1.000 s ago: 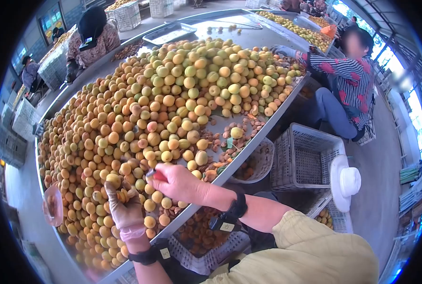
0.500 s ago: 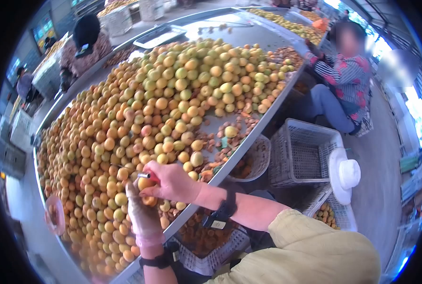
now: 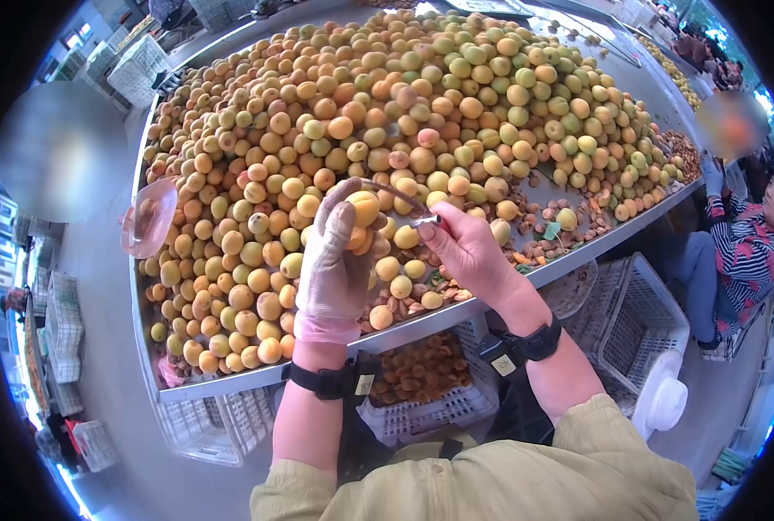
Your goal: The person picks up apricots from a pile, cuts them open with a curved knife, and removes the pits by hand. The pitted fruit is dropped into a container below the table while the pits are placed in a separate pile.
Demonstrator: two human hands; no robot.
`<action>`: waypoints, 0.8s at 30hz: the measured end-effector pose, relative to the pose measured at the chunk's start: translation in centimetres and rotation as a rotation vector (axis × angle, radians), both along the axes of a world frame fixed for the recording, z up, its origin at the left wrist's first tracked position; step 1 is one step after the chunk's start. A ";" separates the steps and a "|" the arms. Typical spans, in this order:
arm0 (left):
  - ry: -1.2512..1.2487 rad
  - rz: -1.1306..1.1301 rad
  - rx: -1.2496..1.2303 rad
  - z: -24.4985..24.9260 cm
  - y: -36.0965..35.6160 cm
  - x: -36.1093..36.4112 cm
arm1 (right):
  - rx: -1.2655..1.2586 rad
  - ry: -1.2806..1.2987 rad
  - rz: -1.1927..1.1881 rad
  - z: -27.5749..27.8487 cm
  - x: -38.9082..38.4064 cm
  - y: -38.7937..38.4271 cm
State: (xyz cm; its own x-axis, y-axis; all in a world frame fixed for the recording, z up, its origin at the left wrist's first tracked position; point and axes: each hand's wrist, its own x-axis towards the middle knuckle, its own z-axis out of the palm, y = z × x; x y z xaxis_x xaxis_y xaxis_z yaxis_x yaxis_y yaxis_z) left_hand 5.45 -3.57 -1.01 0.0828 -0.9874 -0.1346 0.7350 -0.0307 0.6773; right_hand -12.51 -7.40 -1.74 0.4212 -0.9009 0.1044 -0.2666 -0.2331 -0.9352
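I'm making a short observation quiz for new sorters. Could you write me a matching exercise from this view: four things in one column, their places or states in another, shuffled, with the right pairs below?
Things
1. Left hand
2. Right hand
3. Pinkish clear container
4. White hat

Places and states
A. At the left edge of the table
B. Bare, holding a small tool with a metal part
C. Beside an open crate, on the right
D. In a pale glove, holding yellow-orange fruit

Right pairs: 1-D, 2-B, 3-A, 4-C
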 end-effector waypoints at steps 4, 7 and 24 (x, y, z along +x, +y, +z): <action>-0.092 0.012 -0.070 0.1 -0.3 0.7 | -0.023 0.067 0.014 0.1 -0.4 0.0; -0.161 0.016 -0.028 0.4 0.0 0.8 | -0.041 0.076 0.041 0.2 -0.7 -0.1; -0.786 0.097 -0.138 2.5 0.5 -1.3 | -0.216 0.191 -0.037 0.1 -1.1 0.1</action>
State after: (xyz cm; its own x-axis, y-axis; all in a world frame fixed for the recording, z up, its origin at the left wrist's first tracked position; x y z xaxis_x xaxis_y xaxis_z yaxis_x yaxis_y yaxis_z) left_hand 4.19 -3.11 1.50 0.1894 -0.9743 0.1216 0.0365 0.1307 0.9907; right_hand -13.63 -7.32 -1.65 0.4192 -0.8815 0.2174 -0.4455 -0.4084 -0.7967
